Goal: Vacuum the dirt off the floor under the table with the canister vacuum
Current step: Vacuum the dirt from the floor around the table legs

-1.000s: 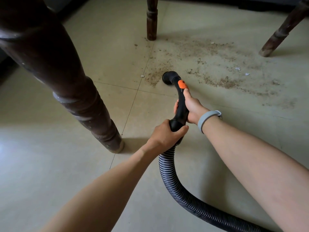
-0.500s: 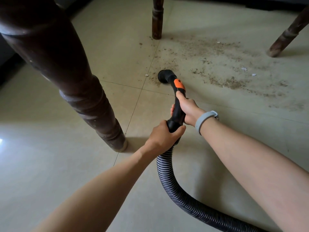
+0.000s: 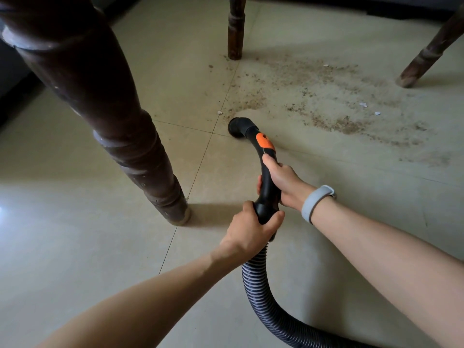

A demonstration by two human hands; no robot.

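Obs., head view. Both hands are on the black vacuum handle (image 3: 267,177). Right hand (image 3: 283,183) is wrapped round the mid-grip, thumb laid along the top toward the orange button (image 3: 264,141); it is the forward hand, nearer the working end. Left hand (image 3: 251,228) is closed round the base of the handle, where the ribbed hose (image 3: 261,292) joins. Neither hand has any slack in the fingers; both hold firmly.

Nozzle (image 3: 237,126): the open mouth points at the floor (image 3: 75,247) and appears to touch it, though contact cannot be confirmed from this angle. It sits just beside a tile seam, at the near-left edge of the dirt (image 3: 313,96).

Key relation: the handle's long axis runs away from the person, curving slightly left at the tip. The dirt lies beyond and mostly to the right of the nozzle, spreading between the far table leg (image 3: 236,28) and the right table leg (image 3: 431,49). A cleaner strip of floor lies right of the nozzle, between it and the main band of grit.

Judgement: early in the task; most of the dirt is not yet lifted. The next sweep probably calls for pushing forward and swinging right, with the right hand steering and the left feeding hose. The thick near table leg (image 3: 113,109) stands left of the handle, well apart from it. White flecks (image 3: 362,105) lie far right.
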